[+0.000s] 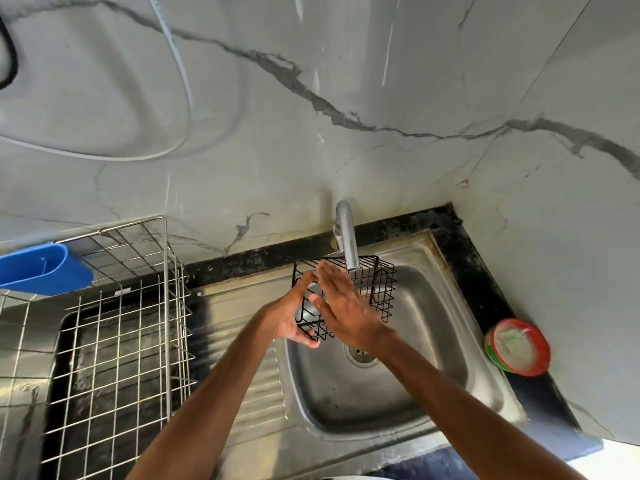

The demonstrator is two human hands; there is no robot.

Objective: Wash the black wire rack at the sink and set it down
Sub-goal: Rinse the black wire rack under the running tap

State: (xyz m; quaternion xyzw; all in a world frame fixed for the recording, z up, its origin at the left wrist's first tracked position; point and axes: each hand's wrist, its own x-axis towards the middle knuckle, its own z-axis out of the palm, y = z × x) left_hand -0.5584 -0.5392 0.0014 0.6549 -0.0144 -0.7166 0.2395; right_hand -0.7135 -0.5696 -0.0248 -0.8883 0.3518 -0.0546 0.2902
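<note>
The left hand [292, 318] is gripping the rack [379, 289] just under the tap [347, 237]. The right hand [348, 308], fingers straight, is pressing flat against it. Washing is apparently underway; no water is showing, and setting down is not yet done.

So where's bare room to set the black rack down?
The ribbed drainboard between the silver wire basket and the sink basin is bare, as is the basin floor around the drain. Crowded: under the tap, where the left hand grips the black rack and the right hand touches it; and by the red tub.
</note>
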